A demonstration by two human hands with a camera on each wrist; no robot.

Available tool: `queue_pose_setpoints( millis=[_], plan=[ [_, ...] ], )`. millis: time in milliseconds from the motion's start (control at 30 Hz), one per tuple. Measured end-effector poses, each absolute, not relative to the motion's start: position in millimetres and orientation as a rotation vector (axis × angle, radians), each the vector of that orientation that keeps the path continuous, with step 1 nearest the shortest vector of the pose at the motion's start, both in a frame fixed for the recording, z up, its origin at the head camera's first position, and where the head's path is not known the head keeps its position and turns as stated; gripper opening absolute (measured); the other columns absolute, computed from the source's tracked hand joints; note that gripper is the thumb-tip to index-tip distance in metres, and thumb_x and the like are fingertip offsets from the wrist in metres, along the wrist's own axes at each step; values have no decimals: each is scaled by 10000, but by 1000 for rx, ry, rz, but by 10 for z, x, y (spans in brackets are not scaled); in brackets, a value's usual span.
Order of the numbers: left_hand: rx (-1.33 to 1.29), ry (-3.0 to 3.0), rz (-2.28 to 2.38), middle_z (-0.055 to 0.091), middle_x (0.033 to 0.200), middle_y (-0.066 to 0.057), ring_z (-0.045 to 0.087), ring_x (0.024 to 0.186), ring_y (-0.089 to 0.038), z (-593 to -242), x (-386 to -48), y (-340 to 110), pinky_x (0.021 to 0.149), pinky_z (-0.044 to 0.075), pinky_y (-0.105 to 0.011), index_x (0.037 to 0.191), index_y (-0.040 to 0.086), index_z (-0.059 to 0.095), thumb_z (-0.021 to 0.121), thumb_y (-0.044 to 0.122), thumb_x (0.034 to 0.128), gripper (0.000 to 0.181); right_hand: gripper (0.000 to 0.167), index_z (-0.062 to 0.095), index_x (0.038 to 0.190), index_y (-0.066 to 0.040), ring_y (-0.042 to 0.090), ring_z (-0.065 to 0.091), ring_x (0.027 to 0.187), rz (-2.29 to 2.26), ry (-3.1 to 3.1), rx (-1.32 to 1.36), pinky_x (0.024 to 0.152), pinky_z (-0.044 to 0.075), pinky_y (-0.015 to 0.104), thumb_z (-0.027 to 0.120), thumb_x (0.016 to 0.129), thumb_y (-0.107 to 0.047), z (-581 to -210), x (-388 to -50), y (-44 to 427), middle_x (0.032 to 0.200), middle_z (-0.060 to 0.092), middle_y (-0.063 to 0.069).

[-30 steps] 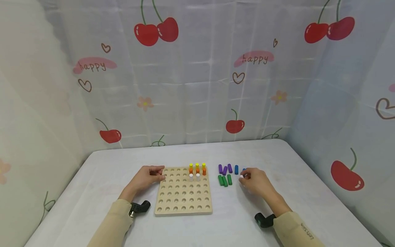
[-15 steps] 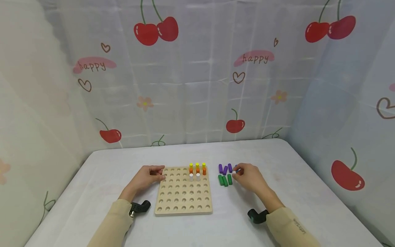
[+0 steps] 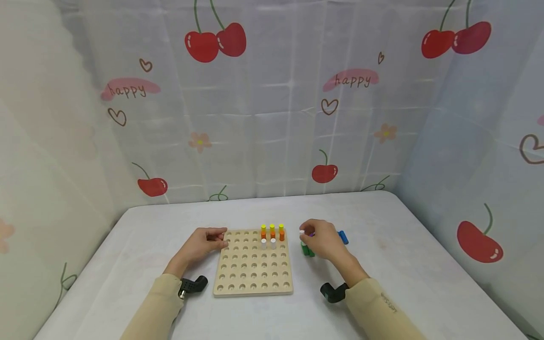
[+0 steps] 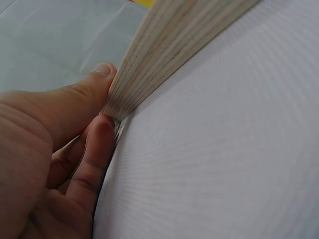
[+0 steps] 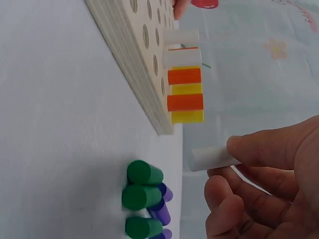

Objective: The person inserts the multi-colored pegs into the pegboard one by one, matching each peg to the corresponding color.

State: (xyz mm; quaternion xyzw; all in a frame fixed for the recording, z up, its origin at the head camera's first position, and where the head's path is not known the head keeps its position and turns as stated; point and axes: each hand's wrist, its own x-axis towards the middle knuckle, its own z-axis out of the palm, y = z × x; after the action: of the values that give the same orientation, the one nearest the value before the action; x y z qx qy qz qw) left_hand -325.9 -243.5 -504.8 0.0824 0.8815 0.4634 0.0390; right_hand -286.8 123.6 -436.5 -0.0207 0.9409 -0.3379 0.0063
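Observation:
A wooden pegboard (image 3: 238, 292) with rows of round holes lies on the table. My left hand (image 3: 197, 248) pinches its far left corner, thumb on the top edge and a finger (image 4: 99, 139) at the underside edge in the left wrist view. Between thumb and fingers, my right hand (image 3: 326, 240) holds a white peg (image 5: 214, 158) in the air, right of the board. Yellow pegs (image 3: 272, 227), orange pegs (image 3: 273, 235) and two white pegs (image 3: 273, 243) stand upright in the board's far right holes.
Loose green pegs (image 5: 142, 197) and purple pegs (image 5: 159, 211) lie right of the board, partly hidden by my right hand in the head view. Blue pegs (image 3: 343, 237) lie farther right. A white patterned cloth (image 3: 255, 113) hangs behind the table.
My right hand has moved left with the white peg, from beside the blue pegs to above the purple and green ones. The left hand and the pegboard have stayed put.

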Motion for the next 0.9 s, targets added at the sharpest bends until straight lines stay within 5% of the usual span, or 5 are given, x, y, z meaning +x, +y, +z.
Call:
queue_pose_setpoints(
  millis=[900],
  plan=[
    [231,2697,1423,717,975,-1,596,906,-153,-5053,-3265,-2436,766,490,-231,1348,71,687,836,211,878,513,198,730,1134,-144,183,618,935,-1177,2828,-125,780,584,308,762,939,-158,-4536,-2903,781,1062,694,22]
  ],
)
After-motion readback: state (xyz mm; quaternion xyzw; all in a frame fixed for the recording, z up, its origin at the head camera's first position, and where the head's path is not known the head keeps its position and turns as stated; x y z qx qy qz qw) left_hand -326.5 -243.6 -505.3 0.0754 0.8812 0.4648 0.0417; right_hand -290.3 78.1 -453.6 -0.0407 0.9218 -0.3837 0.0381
